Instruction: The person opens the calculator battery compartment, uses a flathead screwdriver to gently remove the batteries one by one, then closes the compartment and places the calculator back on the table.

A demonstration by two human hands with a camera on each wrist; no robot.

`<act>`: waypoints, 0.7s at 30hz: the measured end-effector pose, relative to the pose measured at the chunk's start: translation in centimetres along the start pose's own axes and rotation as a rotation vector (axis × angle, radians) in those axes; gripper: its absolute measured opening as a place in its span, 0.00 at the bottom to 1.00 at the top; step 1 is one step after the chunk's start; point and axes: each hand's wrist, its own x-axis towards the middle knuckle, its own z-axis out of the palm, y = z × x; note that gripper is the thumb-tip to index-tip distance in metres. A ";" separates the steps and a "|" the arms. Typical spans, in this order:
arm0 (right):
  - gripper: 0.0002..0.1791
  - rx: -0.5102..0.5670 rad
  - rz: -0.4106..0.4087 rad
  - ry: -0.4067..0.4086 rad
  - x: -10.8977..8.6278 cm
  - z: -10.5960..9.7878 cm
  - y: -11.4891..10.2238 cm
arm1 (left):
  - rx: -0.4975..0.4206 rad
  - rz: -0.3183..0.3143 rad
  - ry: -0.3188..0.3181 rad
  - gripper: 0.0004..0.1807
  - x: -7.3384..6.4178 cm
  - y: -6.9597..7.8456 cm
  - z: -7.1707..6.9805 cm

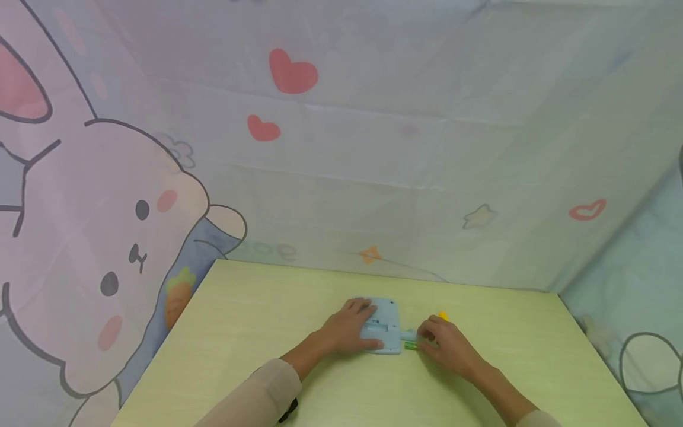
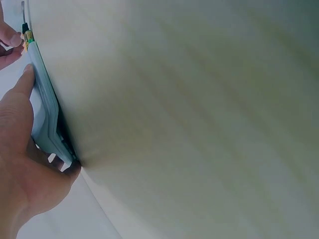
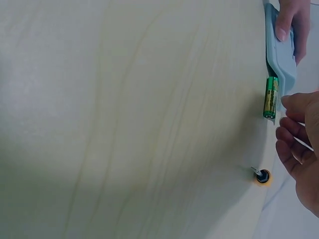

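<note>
A light blue plastic device [image 1: 392, 320] lies with its back up, a recessed compartment [image 1: 377, 327] showing in it. My left hand [image 1: 349, 329] holds it from the left, thumb on the near side and fingers over the far part. At the device's right edge lies a narrow light blue piece [image 1: 408, 334], with a green battery [image 3: 270, 97] just in front of it. My right hand [image 1: 447, 345] has its thumb and index finger at the outer end of these two; I cannot tell whether they pinch either one. Its other fingers are loosely curled.
A screwdriver with a yellow handle [image 3: 262, 178] stands on the table behind my right hand, its shaft pointing up. The pale wooden tabletop [image 1: 256, 332] meets a printed cloth backdrop [image 1: 373, 196] at the far edge. A small black object [image 1: 289, 410] shows beside the left sleeve.
</note>
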 end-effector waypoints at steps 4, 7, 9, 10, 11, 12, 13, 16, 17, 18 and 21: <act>0.08 -0.013 0.010 -0.003 0.2 -0.1 0.1 | 0.005 -0.003 0.001 0.51 0.1 0.0 0.1; 0.08 -0.024 0.014 -0.007 0.3 -0.3 0.0 | 0.007 -0.004 0.000 0.51 0.0 0.0 0.0; 0.08 -0.025 0.010 -0.005 0.4 -0.3 0.0 | 0.009 -0.007 -0.004 0.50 0.0 0.1 -0.1; 0.08 -0.022 0.006 -0.004 0.5 -0.4 0.0 | 0.009 -0.007 -0.004 0.50 0.0 0.1 -0.2; 0.08 -0.021 0.002 -0.003 0.5 -0.4 0.0 | 0.009 -0.007 -0.003 0.50 -0.1 0.1 -0.2; 0.08 -0.019 -0.002 -0.002 0.6 -0.4 0.0 | 0.009 -0.008 -0.004 0.50 -0.1 0.2 -0.2; 0.08 -0.019 -0.004 -0.001 0.6 -0.5 0.0 | 0.009 -0.008 -0.005 0.50 -0.1 0.2 -0.2; 0.09 -0.025 -0.006 -0.006 0.8 -0.4 0.1 | 0.004 -0.007 -0.001 0.50 -0.1 0.2 -0.3; 0.09 -0.029 -0.003 -0.008 0.8 -0.4 0.1 | 0.003 -0.006 -0.001 0.50 -0.1 0.2 -0.3; 0.09 -0.032 -0.001 -0.009 0.9 -0.3 0.1 | 0.003 -0.007 -0.002 0.50 -0.1 0.2 -0.3; 0.09 -0.040 -0.007 -0.008 1.0 -0.1 0.2 | 0.003 -0.005 0.001 0.50 -0.1 0.2 -0.3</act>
